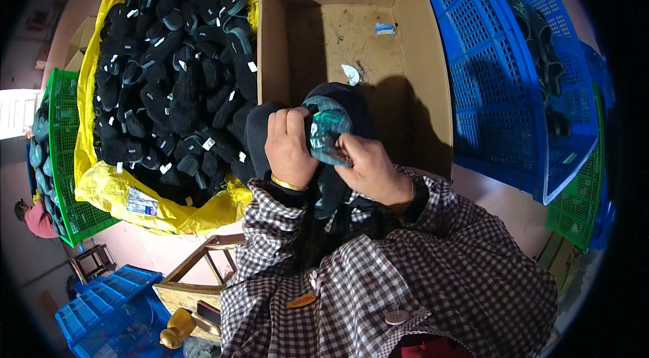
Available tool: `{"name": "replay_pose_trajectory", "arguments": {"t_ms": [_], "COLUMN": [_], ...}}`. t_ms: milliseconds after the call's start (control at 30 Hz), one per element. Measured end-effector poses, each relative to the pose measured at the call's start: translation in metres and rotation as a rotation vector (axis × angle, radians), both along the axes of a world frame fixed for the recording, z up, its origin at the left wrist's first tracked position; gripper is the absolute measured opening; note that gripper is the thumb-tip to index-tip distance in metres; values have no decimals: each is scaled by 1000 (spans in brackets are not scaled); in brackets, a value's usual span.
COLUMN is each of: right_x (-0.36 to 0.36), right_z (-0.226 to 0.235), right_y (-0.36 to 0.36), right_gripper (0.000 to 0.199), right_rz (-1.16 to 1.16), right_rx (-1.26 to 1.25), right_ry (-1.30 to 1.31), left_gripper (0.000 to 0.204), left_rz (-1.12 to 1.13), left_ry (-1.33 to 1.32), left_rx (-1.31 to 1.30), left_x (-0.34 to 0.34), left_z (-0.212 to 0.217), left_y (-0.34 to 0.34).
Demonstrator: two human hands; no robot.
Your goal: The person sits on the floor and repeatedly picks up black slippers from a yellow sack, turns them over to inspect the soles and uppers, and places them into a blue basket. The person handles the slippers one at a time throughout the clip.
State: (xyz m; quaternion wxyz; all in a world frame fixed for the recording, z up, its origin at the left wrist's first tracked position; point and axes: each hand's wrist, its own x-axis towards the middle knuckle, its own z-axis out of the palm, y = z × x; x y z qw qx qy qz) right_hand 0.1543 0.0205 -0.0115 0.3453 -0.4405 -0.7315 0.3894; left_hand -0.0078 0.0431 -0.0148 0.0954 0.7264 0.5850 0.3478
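In front of my chest is a black fabric shoe upper point(355, 100), with a glossy teal, rounded piece like a shoe last point(330, 128) showing at its opening. My left hand point(291, 148) is closed on the fabric at the left side of the opening. At the lower right rim, my right hand point(372, 172) pinches the edge of the teal piece between thumb and fingers. More black fabric lies under both hands; where one piece ends and another begins is hidden.
A yellow sack point(88, 108) full of black shoe uppers point(169, 81) stands left of a cardboard box point(351, 20) with scraps inside. Blue crates point(487, 81) rise at right, a green crate point(71, 148) at left. A wooden stool point(203, 263) is lower left; another person point(42, 219) appears far left.
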Motion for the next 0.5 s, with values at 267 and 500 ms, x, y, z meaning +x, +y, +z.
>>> {"name": "replay_pose_trajectory", "arguments": {"t_ms": [267, 500], "right_x": [10, 34], "right_z": [0, 1], "right_y": [-15, 37], "right_gripper": [23, 37], "right_rz": [59, -220], "right_rx": [-295, -362], "right_ry": [220, 165], "left_gripper": [37, 34], "left_rz": [52, -210], "left_ry": [-48, -76], "left_rx": [-16, 178], "left_x": [0, 13], "left_z": [-3, 15], "left_y": [-9, -34]}}
